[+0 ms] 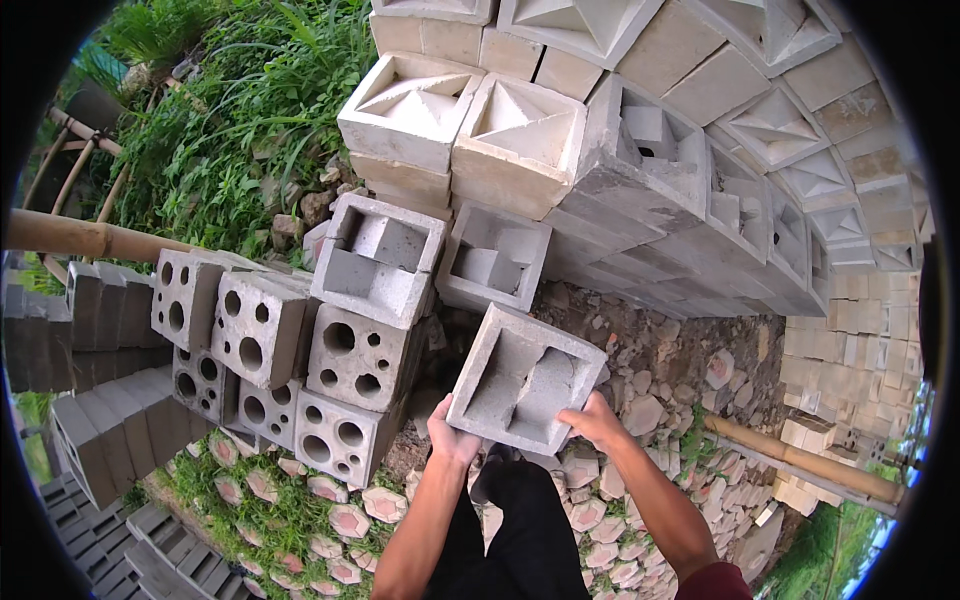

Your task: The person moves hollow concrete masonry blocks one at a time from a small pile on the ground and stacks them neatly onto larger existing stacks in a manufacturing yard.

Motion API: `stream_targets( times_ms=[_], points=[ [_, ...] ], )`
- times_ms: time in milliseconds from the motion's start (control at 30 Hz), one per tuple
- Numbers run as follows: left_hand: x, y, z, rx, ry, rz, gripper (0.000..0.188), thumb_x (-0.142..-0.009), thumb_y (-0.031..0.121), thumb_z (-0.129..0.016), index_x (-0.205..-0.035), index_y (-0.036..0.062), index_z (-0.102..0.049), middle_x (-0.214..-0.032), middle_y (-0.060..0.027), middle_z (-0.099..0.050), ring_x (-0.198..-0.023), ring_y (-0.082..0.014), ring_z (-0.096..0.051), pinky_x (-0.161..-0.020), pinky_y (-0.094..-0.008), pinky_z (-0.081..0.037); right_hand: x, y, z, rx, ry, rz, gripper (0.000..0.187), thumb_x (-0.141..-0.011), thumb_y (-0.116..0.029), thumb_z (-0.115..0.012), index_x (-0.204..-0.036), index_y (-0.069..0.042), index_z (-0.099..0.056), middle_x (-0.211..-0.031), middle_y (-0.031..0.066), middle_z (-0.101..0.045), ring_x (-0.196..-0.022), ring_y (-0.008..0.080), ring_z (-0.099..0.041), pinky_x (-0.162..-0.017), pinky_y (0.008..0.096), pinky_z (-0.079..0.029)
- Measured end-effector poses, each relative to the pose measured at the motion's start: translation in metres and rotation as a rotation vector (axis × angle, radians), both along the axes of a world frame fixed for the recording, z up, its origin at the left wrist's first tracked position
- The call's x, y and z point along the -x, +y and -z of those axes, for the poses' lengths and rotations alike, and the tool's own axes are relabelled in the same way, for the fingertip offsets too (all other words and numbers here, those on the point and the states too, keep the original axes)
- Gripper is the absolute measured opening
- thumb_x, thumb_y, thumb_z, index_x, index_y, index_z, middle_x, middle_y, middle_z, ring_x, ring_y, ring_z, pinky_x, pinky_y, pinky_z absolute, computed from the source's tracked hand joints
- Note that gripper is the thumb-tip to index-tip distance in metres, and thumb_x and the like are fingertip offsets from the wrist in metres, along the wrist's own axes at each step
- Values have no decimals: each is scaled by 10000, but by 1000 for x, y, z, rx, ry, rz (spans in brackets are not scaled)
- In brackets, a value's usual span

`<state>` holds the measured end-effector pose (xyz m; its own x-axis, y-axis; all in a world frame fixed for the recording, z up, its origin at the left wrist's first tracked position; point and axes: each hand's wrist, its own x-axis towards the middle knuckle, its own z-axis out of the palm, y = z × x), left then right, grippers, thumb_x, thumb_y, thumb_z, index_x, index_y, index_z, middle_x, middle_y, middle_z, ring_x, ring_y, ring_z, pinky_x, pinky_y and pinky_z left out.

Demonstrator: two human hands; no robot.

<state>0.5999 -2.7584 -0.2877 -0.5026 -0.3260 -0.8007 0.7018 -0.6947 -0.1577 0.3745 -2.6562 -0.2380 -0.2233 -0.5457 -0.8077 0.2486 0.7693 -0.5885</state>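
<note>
Block of grey concrete [526, 386], square-framed, with stepped recess: held over stony brown ground [665, 370], before black-trousered legs [530, 525]. Gripped near left corner by left hand [453, 436], on right side by right hand [594, 421], with fingers largely hidden underneath. Judged heavy, stiff, rough rather than slippery; probably brittle and liable to chip at rim and corners. Best held by opposite outer walls, low down, clear of thin rim.

Dark red sleeve [716, 583] on right arm, only its end in view, lower edge. Black trousers [537, 530], plain cloth, folds too dark to make out. Left forearm [425, 525] and right forearm [657, 495] bare; left hand [452, 434] and right hand [596, 422] bare too.
</note>
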Motion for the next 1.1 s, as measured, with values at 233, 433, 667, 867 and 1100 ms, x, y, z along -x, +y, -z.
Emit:
stream_targets(
  times_ms=[233,433,667,867,1100],
  points=[
    [46,-97,27,88,-106,-54,487,-879,246,-268,-1194,-51,-490,-1268,-244,-485,-1182,-389,-454,-1050,-535,-293,42,-111,22,1,45,-32,315,-735,-108,-649,-1009,30,-579,-858,104,-630,-725,186,-634,-549,338,-536],
    [79,-137,35,25,-104,-179,506,-888,234,-247,-1264,-42,-443,-1329,-238,-429,-1235,-394,-409,-1054,-558,-286,78,-183,27,-43,7,-170,367,-729,-120,-662,-1027,62,-551,-885,126,-616,-796,206,-621,-620,404,-548],
    [99,-150,30,-22,-110,-242,520,-946,297,-210,-1351,19,-379,-1412,-185,-367,-1304,-371,-340,-1084,-551,-238,104,-211,56,-62,-10,-165,437,-743,-119,-659,-1091,93,-502,-948,172,-586,-856,264,-613,-665,482,-556],
    [108,-155,34,10,-196,-239,518,-954,323,-205,-1376,56,-343,-1445,-129,-327,-1339,-308,-295,-1107,-512,-210,116,-228,68,-24,-92,-185,481,-754,-129,-647,-1124,117,-461,-965,187,-587,-865,281,-624,-606,455,-580],
    [114,-180,40,82,-93,-334,494,-948,271,-223,-1335,9,-383,-1413,-166,-370,-1310,-339,-337,-1096,-511,-240,105,-237,65,-27,-87,-83,373,-734,-121,-657,-1037,71,-555,-930,172,-620,-806,264,-642,-612,444,-574]
  ],
)
